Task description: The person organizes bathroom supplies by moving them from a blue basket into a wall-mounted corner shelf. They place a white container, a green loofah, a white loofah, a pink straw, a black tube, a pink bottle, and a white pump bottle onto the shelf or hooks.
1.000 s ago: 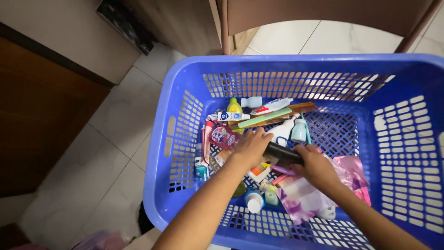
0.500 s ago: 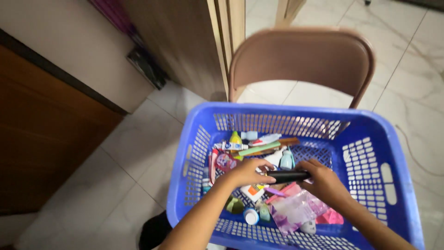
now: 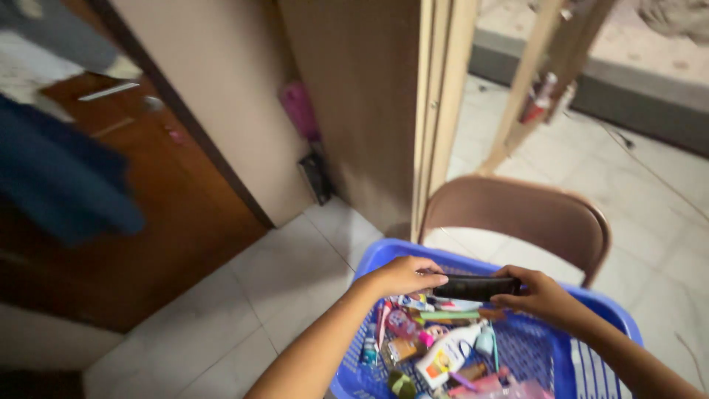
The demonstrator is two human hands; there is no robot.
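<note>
Both my hands hold a flat black case (image 3: 475, 287) level above the blue plastic basket (image 3: 371, 266). My left hand (image 3: 402, 275) grips its left end and my right hand (image 3: 539, 295) grips its right end. Beneath it the basket holds several small toiletries: tubes, a white bottle (image 3: 445, 354), a green stick (image 3: 446, 315) and pink packets.
A brown folding chair (image 3: 521, 213) stands just behind the basket. A wooden door frame (image 3: 436, 103) and a beige wall rise beyond it, with a dark wooden panel (image 3: 140, 244) at left. White floor tiles (image 3: 244, 310) lie to the left of the basket.
The view has tilted upward, showing more of the room. My hands lifted the black case from among the items to above the basket's far rim.
</note>
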